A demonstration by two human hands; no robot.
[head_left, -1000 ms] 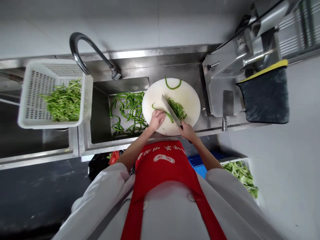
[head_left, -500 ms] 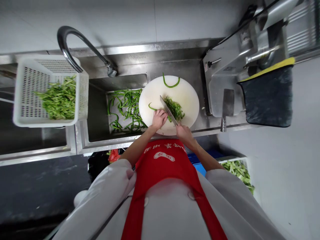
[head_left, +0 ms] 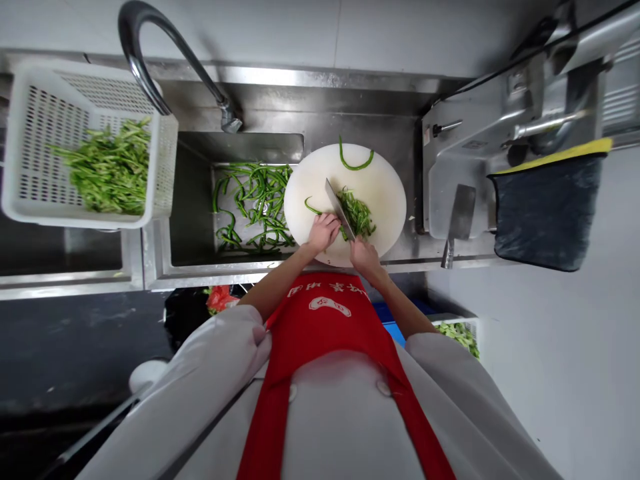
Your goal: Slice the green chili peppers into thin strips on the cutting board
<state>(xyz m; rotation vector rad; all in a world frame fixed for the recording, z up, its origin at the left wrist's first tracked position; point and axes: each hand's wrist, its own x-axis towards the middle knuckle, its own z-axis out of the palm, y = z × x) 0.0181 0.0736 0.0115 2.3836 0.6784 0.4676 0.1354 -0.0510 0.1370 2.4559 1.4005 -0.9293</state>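
Note:
On a round white cutting board [head_left: 390, 207], my right hand [head_left: 365, 257] grips the handle of a kitchen knife [head_left: 339, 208], its blade angled up and to the left. My left hand [head_left: 324, 230] has its fingers curled together on a long thin green pepper [head_left: 312, 207], just left of the blade; the held end is hidden under the fingers. Right against the other side of the blade lies a pile of cut green pepper pieces [head_left: 358, 217]. Another whole curved pepper [head_left: 358, 166] rests at the board's far edge.
Many whole peppers [head_left: 263, 193] lie in the sink [head_left: 193, 227] left of the board. A white basket [head_left: 30, 213] holding cut greens [head_left: 113, 170] stands beneath the curved faucet [head_left: 173, 40]. A cleaver [head_left: 461, 213] lies on a machine [head_left: 440, 167] at the right, near a black cloth [head_left: 547, 207].
The camera view has shifted, so the counter appears slightly lower-angled and moved. Both hands stay at the board, with the knife still between the held pepper and the cut pile.

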